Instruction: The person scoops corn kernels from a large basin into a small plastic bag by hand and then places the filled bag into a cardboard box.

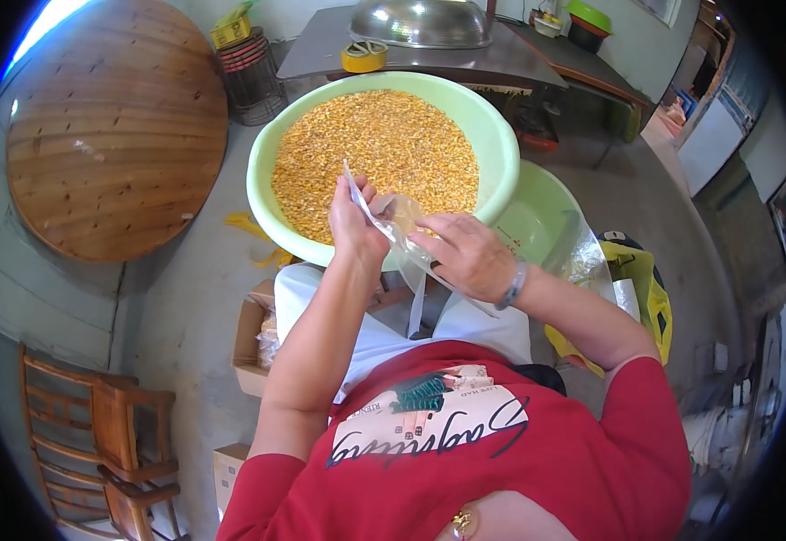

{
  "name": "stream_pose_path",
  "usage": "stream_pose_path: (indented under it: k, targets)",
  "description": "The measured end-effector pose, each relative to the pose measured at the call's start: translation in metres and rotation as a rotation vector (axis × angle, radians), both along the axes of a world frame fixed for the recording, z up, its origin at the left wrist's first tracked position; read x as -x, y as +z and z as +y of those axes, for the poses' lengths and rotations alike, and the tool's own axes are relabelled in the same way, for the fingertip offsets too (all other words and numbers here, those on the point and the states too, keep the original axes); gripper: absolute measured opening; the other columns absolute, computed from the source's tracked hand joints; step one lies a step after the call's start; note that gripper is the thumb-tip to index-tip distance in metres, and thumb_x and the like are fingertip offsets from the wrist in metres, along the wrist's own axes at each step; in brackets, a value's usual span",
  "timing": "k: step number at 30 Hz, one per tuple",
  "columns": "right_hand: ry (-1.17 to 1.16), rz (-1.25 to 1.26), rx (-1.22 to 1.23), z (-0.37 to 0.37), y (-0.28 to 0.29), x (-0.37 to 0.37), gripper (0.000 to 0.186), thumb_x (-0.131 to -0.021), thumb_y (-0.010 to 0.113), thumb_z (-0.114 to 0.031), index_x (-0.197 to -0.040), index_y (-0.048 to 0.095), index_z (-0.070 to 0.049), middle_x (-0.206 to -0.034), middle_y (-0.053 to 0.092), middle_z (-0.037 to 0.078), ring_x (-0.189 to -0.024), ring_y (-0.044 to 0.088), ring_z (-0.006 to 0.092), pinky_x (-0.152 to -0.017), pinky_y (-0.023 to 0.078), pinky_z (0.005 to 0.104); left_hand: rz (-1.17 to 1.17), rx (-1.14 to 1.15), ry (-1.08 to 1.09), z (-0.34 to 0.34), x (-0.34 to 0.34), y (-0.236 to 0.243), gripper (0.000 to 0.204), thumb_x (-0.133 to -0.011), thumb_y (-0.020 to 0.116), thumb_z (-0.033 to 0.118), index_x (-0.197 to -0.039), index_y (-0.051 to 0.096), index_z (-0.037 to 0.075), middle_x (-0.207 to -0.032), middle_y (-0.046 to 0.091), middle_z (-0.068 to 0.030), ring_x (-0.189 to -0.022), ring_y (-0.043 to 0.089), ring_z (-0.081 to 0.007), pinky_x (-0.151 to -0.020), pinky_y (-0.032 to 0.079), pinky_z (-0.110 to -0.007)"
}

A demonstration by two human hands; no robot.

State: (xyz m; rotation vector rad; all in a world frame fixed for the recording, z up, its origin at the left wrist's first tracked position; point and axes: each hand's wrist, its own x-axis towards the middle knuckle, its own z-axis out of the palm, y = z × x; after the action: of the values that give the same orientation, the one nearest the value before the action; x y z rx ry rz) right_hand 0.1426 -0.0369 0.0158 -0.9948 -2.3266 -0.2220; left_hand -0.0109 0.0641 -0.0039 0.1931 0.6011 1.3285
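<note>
A clear plastic bag [402, 220] is stretched between my two hands, over the near rim of a large light-green basin [260, 203]. Yellow corn kernels [379, 135], which look cracked, fill much of the basin. My left hand [357, 221] is palm up, its fingers curled round one edge of the bag. From the right, my right hand [472, 257] grips the bag's other side with bent fingers; the fingertips are partly hidden in the film. A loose strip of the bag hangs down between my knees. Inside the bag I see nothing.
Behind the basin, a grey table [321, 45] holds a domed metal lid [422, 22] and a yellow tape roll [364, 58]. A second green basin [537, 212] and a yellow bag [650, 288] sit at right. A cardboard box [250, 347] and wooden chair [118, 424] stand left.
</note>
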Motion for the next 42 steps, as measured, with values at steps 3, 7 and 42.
stream_pose_path:
  k: [3,7,42]
  targets:
    - [0.057,0.126,0.060,0.014,-0.004,0.015,0.035,-0.068,0.062,-0.005,-0.103,0.058,-0.002,-0.107,0.055,0.013,-0.098,0.053,0.0279,-0.084,0.043,0.0347,-0.023,0.085,0.062,0.004,-0.001,0.008,0.031,-0.093,0.037,0.034,-0.077,0.046,0.010,-0.054,0.038,0.0014,-0.049,0.041,-0.0156,-0.057,0.044,-0.031]
    - [0.060,0.735,0.456,0.046,-0.014,0.027,0.015,-0.076,0.058,-0.007,-0.090,0.064,-0.005,-0.088,0.062,0.010,-0.078,0.059,0.0193,-0.070,0.047,0.0288,-0.031,0.012,0.034,0.022,0.015,-0.022,0.028,-0.090,0.043,0.033,-0.078,0.050,0.008,-0.056,0.042,-0.0001,-0.050,0.042,-0.0153,-0.061,0.047,-0.034]
    - [0.136,0.796,1.309,0.251,-0.065,0.022,0.010,-0.076,0.065,-0.012,-0.076,0.064,-0.002,-0.059,0.057,-0.001,-0.047,0.046,0.0039,-0.043,0.036,0.0186,0.591,-0.135,0.152,0.119,0.057,-0.048,0.021,-0.084,0.056,0.015,-0.099,0.054,0.000,-0.076,0.058,-0.0038,-0.072,0.056,-0.0125,-0.066,0.048,-0.026]
